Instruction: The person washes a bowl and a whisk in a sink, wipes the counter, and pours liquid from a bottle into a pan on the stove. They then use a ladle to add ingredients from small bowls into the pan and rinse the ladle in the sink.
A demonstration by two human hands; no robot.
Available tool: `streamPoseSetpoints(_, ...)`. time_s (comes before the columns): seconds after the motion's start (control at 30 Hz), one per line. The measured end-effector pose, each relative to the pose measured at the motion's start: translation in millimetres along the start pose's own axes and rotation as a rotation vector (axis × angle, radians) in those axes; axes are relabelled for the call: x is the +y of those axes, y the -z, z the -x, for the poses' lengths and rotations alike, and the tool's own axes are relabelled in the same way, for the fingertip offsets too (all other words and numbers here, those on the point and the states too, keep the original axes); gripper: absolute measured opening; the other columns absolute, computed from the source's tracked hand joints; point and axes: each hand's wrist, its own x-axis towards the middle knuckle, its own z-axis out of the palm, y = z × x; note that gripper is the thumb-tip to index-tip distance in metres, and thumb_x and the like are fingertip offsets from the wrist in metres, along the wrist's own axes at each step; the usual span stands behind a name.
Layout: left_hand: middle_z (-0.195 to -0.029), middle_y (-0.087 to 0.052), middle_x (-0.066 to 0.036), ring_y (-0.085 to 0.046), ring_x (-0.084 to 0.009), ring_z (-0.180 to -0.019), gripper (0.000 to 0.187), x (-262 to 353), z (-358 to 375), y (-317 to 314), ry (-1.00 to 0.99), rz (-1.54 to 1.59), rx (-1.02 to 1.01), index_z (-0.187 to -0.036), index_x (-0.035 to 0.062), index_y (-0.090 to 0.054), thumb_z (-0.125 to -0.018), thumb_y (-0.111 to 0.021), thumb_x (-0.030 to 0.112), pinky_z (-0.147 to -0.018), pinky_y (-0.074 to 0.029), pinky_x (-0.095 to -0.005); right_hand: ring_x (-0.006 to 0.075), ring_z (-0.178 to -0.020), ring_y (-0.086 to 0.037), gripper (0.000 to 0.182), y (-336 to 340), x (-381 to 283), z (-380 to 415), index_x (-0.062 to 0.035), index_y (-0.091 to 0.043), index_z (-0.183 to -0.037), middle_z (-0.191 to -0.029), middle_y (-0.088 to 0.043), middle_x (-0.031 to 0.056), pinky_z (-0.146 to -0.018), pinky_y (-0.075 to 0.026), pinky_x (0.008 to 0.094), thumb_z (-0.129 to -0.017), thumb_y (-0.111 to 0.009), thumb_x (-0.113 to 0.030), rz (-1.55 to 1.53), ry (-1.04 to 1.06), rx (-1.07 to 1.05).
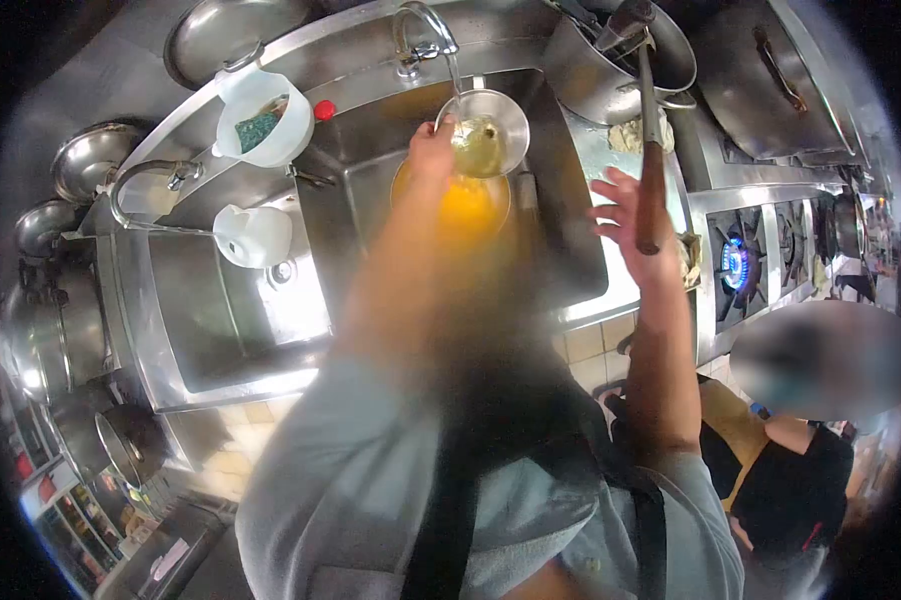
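Note:
My left hand grips the rim of a small metal bowl. Water from the tap runs into this tilted bowl, where some yellowish liquid shows. Below it in the sink sits a larger round bowl with orange-yellow contents, partly hidden by my forearm. Over the sink's right edge, my right hand is open with its fingers spread. A long utensil with a wooden handle leans out of a large pot, and its handle end overlaps my right hand in view.
White plastic jugs stand left, one holding a green scouring pad. A second tap curves over the left basin. At right, a blue gas flame burns on the stove. Another person is at lower right.

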Motion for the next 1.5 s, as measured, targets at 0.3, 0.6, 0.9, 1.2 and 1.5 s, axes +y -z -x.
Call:
streamPoseSetpoints(0.3,-0.117,-0.055,-0.019,-0.057,-0.0302,-0.099,0.053,122,44,5,0.427,0.616,-0.176,-0.13,0.0002,-0.04,-0.092,-0.058,0.032,-0.08,-0.051,-0.0426,0.0345,-0.102,-0.061,0.031,-89,74,-133,0.001,-0.061,-0.111,-0.109,-0.063,0.0205,-0.089,-0.048,0.0409,-0.089,-0.055,-0.02,0.938,0.535,0.095)
streamPoseSetpoints(0.6,-0.1,-0.063,-0.013,-0.062,-0.0223,-0.087,0.034,62,13,41,0.314,0.554,-0.019,-0.112,-0.0024,-0.057,-0.094,-0.052,0.027,-0.075,-0.05,-0.0343,0.0329,-0.117,-0.052,0.04,-129,59,-125,-0.0119,-0.063,-0.115,-0.12,-0.06,0.0145,-0.103,-0.036,0.0473,-0.083,-0.059,-0.036,1.578,0.688,-0.565)
streamPoseSetpoints(0.9,-0.122,-0.059,-0.019,-0.053,-0.0336,-0.115,0.048,83,16,43,0.148,-0.01,-0.145,-0.126,0.0018,-0.053,-0.095,-0.045,0.038,-0.1,-0.039,-0.0395,0.0328,-0.09,-0.064,0.03,-122,60,-168,-0.0056,-0.063,-0.104,-0.096,-0.065,0.0193,-0.081,-0.049,0.0386,-0.081,-0.063,-0.026,1.133,0.351,-0.202)
streamPoseSetpoints(1.2,-0.078,-0.063,-0.008,-0.061,-0.0144,-0.062,0.028,96,2,21,0.284,0.505,-0.049,-0.102,0.0029,-0.063,-0.087,-0.066,0.025,-0.057,-0.049,-0.026,0.018,-0.08,-0.06,0.02,-85,59,-147,0.0003,-0.062,-0.099,-0.088,-0.064,0.0067,-0.07,-0.047,0.0307,-0.086,-0.066,-0.015,0.025,0.08,-0.017)
streamPoseSetpoints(1.5,-0.102,-0.063,-0.011,-0.063,-0.0161,-0.078,0.053,90,-53,3,0.29,0.36,-0.187,-0.123,0.0033,-0.051,-0.085,-0.068,0.037,-0.068,-0.051,-0.0303,0.0207,-0.09,-0.061,0.029,18,138,-77,0.0021,-0.053,-0.11,-0.102,-0.06,0.0116,-0.076,-0.051,0.037,-0.088,-0.064,-0.014,-0.166,-0.051,0.129)
